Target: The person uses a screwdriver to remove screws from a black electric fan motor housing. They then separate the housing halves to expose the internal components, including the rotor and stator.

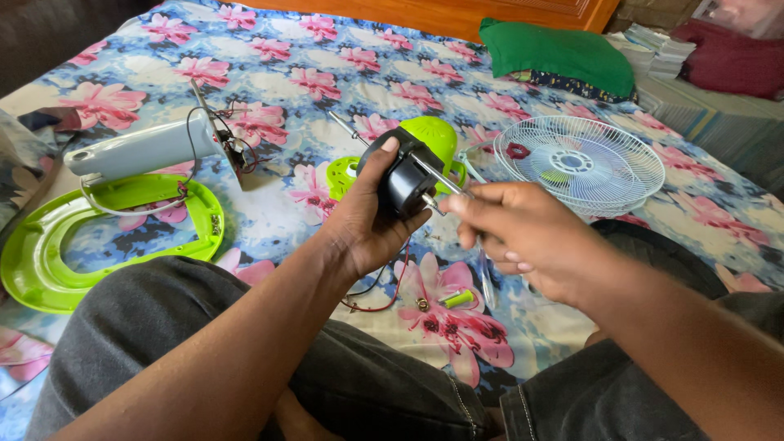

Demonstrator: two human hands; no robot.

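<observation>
My left hand (pixel 363 222) grips a black fan motor (pixel 406 175) with a metal shaft sticking out towards my right. Red and black wires hang from the motor down to the bedsheet. My right hand (pixel 523 233) is just right of the motor, its fingertips pinched at the tip of the shaft; whether it holds a small part there is not visible. Behind the motor lie a lime-green motor cover (pixel 431 135) and a green ring piece (pixel 343 173).
A white wire fan guard (pixel 584 163) lies to the right on the flowered bedsheet (pixel 286 90). A grey fan stand (pixel 143 151) on a lime-green base (pixel 41 261) lies to the left. A small green knob (pixel 458 298) and a screw lie near my knees. A green pillow (pixel 559 53) is behind.
</observation>
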